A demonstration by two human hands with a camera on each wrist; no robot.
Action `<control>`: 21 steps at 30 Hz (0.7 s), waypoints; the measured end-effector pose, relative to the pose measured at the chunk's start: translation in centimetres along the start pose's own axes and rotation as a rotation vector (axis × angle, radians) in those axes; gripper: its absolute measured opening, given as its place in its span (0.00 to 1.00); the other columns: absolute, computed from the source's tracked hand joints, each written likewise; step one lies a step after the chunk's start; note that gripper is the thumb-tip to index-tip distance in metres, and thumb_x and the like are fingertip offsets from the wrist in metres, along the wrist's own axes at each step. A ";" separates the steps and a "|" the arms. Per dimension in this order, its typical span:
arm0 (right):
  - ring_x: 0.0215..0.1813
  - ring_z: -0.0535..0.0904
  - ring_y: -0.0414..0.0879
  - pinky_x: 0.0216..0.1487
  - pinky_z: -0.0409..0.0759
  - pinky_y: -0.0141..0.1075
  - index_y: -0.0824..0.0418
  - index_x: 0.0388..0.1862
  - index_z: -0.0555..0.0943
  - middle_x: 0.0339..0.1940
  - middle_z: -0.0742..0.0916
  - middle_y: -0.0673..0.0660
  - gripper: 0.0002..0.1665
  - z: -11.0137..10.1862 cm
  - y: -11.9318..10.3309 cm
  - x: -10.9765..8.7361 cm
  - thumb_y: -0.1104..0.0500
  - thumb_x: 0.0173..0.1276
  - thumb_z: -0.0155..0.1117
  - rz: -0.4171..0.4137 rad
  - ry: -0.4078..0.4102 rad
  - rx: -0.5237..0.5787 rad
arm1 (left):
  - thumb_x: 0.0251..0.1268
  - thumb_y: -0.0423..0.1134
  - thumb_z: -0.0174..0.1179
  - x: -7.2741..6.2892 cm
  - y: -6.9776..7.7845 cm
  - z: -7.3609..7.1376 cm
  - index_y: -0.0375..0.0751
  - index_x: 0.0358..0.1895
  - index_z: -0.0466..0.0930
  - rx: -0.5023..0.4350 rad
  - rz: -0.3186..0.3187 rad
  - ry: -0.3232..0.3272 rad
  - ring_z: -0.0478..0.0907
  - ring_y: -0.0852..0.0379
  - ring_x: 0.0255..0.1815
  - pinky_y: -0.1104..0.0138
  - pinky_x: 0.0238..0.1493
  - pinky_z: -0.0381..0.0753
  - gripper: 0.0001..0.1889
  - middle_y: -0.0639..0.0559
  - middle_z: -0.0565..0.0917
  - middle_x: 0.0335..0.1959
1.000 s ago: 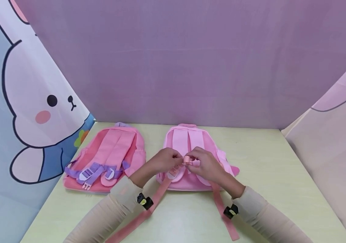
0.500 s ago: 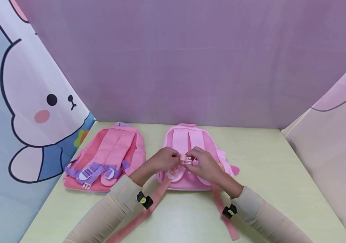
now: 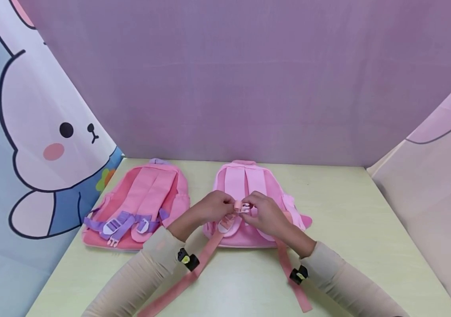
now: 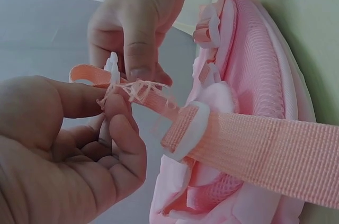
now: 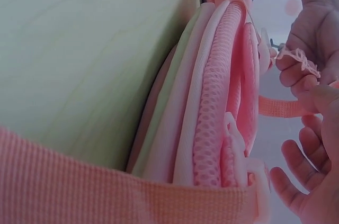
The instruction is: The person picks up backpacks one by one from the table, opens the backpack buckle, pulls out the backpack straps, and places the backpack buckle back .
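A light pink backpack (image 3: 245, 240) lies straps up on the table. Above it, my left hand (image 3: 215, 206) pinches an orange strap (image 4: 90, 73) at its frayed end (image 4: 145, 91), beside a white buckle (image 3: 245, 207). My right hand (image 3: 265, 211) holds the pronged white buckle between thumb and fingers, from the right. The strap makes a small loop between the hands. In the right wrist view, the lower fingers of my right hand (image 5: 318, 187) are spread away from the strap. Another white strap adjuster (image 4: 193, 131) is on the shoulder strap below.
A coral backpack (image 3: 138, 198) with purple straps lies to the left on the table (image 3: 340, 220). Two loose orange strap tails (image 3: 205, 259) run toward the front edge. A purple cloth wall (image 3: 249, 88) stands behind, with printed panels at both sides.
The strap loop has shifted slightly left, and the prongs of the white buckle have come into view between the fingers. Both hands remain close together over the light pink backpack.
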State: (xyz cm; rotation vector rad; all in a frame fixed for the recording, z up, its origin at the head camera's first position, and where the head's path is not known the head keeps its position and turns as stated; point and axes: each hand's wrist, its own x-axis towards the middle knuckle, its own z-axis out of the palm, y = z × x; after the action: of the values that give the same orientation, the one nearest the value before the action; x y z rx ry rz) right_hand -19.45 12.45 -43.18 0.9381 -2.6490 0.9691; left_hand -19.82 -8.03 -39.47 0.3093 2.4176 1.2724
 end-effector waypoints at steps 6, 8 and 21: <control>0.43 0.82 0.41 0.47 0.86 0.40 0.57 0.47 0.85 0.39 0.85 0.49 0.16 0.1 0.0 0.0 0.60 0.60 0.77 0.021 -0.009 -0.007 | 0.74 0.36 0.56 -0.2 0.3 -0.1 0.37 0.37 0.86 0.001 0.008 0.007 0.75 0.58 0.28 0.71 0.27 0.75 0.10 0.50 0.80 0.26; 0.43 0.82 0.41 0.47 0.86 0.39 0.57 0.47 0.85 0.39 0.85 0.49 0.16 0.1 0.0 -0.1 0.60 0.60 0.77 0.028 -0.012 -0.006 | 0.74 0.36 0.55 -0.2 0.2 -0.1 0.37 0.37 0.86 -0.003 0.013 0.006 0.75 0.59 0.27 0.71 0.26 0.75 0.10 0.50 0.80 0.26; 0.37 0.78 0.44 0.38 0.79 0.30 0.56 0.43 0.83 0.36 0.83 0.50 0.13 0.3 0.2 -0.2 0.58 0.61 0.77 0.054 -0.026 -0.019 | 0.74 0.35 0.54 0.0 -0.2 -0.5 0.37 0.38 0.86 -0.050 0.026 -0.005 0.71 0.61 0.23 0.72 0.22 0.68 0.11 0.52 0.79 0.25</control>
State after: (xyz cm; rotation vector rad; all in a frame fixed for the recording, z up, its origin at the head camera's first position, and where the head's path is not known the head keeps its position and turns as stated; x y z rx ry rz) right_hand -19.40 12.49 -43.56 0.8848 -2.7133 0.9475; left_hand -19.98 -8.52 -39.42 0.3299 2.3814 1.3391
